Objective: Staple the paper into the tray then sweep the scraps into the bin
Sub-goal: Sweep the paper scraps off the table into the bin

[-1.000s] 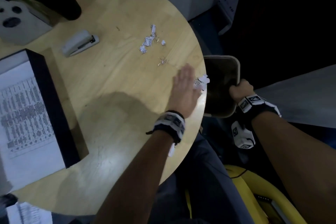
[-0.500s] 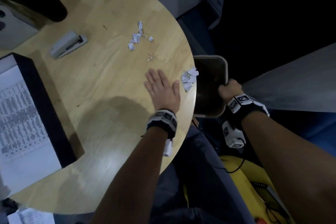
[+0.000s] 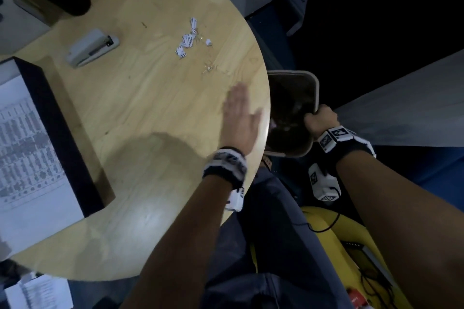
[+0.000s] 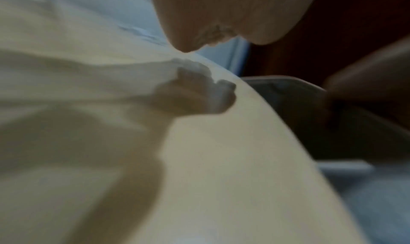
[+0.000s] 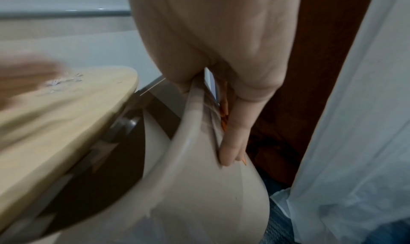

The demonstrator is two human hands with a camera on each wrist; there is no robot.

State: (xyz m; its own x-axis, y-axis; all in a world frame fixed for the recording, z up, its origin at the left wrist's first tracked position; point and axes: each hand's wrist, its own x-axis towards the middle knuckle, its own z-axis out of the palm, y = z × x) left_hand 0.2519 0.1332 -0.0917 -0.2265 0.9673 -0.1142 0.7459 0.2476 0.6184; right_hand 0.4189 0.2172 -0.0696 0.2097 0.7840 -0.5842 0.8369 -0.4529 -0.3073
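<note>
Several small white printed scraps (image 3: 188,39) are left mid-table (image 3: 140,108), by the stapler (image 3: 91,47). Bin (image 3: 315,88) is gripped at the rim by right hand (image 3: 320,120), left hand (image 3: 239,114) laid flat, fingers straight.

Scraps (image 3: 189,39) on table (image 3: 140,98), right of stapler (image 3: 92,47)

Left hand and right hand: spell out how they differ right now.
The left hand lies flat with fingers straight on the table near its edge, while the right hand is curled round the rim of the bin. The left hand holds nothing; the right hand grips the bin beside the table. The left hand is motion-blurred; the right hand looks sharp. Both wear a marker-tagged wristband.
</note>
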